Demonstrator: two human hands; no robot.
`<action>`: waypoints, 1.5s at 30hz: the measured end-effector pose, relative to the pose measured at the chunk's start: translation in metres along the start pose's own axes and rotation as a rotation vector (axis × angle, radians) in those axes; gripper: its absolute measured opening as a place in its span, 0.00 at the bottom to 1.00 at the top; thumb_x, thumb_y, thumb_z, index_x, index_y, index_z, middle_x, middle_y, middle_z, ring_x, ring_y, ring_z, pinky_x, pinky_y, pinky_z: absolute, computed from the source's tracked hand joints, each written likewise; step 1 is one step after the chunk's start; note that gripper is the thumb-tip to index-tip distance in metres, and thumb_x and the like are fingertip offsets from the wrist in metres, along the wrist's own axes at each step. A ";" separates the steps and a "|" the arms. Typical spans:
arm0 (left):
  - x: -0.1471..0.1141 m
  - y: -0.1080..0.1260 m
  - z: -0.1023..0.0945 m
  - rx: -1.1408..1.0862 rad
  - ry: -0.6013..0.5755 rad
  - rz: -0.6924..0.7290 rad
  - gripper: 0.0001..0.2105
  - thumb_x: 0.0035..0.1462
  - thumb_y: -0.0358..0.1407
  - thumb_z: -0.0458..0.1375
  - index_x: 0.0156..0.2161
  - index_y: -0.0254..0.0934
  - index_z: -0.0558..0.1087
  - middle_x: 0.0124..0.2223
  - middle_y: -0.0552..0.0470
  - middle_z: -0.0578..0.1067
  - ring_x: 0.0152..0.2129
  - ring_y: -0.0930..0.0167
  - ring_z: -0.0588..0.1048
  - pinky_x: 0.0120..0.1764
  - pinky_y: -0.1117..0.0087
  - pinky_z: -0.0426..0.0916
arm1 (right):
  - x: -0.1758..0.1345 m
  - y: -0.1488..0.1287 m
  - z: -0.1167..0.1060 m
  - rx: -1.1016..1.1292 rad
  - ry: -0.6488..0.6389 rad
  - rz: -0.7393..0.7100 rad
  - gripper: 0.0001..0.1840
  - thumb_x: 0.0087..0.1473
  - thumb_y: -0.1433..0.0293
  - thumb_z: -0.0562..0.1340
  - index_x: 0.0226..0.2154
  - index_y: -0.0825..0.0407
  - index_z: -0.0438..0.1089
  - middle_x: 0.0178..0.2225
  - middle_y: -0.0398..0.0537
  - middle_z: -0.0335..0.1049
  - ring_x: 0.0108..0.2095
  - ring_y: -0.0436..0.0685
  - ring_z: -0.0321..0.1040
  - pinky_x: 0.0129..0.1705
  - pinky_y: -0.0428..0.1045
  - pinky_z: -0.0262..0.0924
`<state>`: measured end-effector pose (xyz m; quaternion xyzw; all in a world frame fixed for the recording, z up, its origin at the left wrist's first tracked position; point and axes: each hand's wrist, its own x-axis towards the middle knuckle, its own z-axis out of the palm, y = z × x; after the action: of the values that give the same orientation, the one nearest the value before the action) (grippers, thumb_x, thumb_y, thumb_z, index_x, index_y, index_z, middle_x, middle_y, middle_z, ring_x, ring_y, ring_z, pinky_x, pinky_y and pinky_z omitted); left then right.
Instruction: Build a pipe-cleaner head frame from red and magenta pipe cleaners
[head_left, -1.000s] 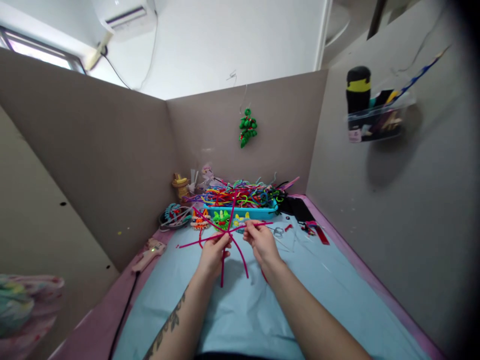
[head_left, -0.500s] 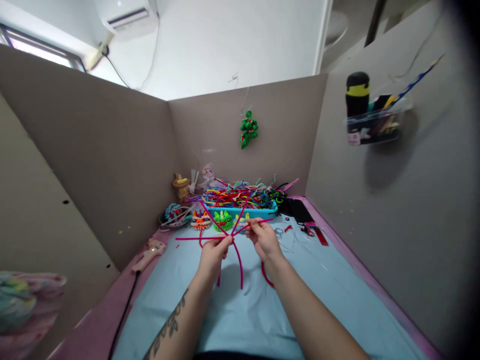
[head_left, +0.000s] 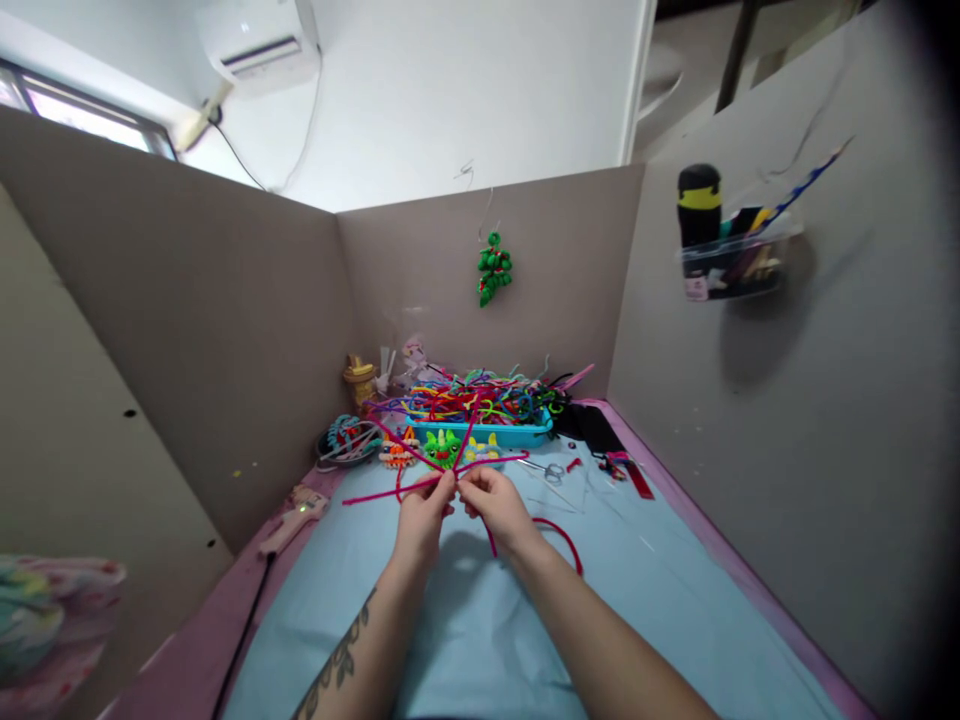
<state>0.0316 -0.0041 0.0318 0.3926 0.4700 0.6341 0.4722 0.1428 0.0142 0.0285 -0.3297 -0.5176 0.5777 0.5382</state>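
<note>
A star of magenta pipe cleaners (head_left: 469, 432) is held above the table, its stems fanning out from one crossing point. My left hand (head_left: 427, 505) pinches it at that crossing, thumb on top. Close beside it, my right hand (head_left: 491, 500) has its fingertips closed on the stems near the same centre. One stem hangs down behind the right hand. On the cloth to the right of my right wrist lies a curved red pipe cleaner (head_left: 566, 540). Just beyond the hands sit small pipe-cleaner figures: an orange one (head_left: 397, 450), a green one (head_left: 442, 447) and a pale blue-yellow one (head_left: 482, 450).
A blue tray (head_left: 517, 435) heaped with colourful pipe cleaners stands at the back. Scissors (head_left: 553, 473) and a black flat object (head_left: 596, 428) lie to the right. A pink glue gun (head_left: 294, 520) with a cord rests on the left. Grey partitions (head_left: 480, 220) enclose the table.
My right hand has moved left from an outer stem to the centre, beside my left hand. The pipe-cleaner star has tilted, and the view has shifted slightly.
</note>
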 end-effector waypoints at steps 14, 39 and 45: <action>-0.003 0.005 0.008 -0.182 0.008 -0.093 0.15 0.36 0.43 0.67 0.26 0.32 0.73 0.23 0.53 0.73 0.21 0.74 0.70 0.27 0.73 0.61 | -0.004 0.006 0.007 -0.043 0.106 -0.066 0.10 0.42 0.64 0.64 0.23 0.55 0.66 0.19 0.40 0.65 0.21 0.48 0.60 0.25 0.44 0.55; -0.008 0.011 0.005 0.050 -0.126 0.057 0.21 0.39 0.38 0.67 0.39 0.35 0.67 0.23 0.54 0.75 0.23 0.71 0.74 0.29 0.73 0.64 | 0.002 0.008 -0.001 0.262 0.199 0.005 0.17 0.36 0.59 0.69 0.22 0.56 0.69 0.18 0.40 0.63 0.19 0.46 0.53 0.24 0.44 0.49; -0.007 0.011 0.002 0.105 -0.190 0.030 0.22 0.39 0.37 0.67 0.39 0.35 0.66 0.29 0.50 0.76 0.29 0.70 0.75 0.34 0.70 0.66 | 0.005 0.008 -0.004 0.210 0.189 0.069 0.18 0.34 0.59 0.70 0.21 0.56 0.68 0.18 0.40 0.64 0.18 0.45 0.53 0.22 0.44 0.47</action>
<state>0.0326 -0.0121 0.0423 0.4820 0.4499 0.5754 0.4840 0.1437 0.0209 0.0211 -0.3419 -0.3896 0.6133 0.5959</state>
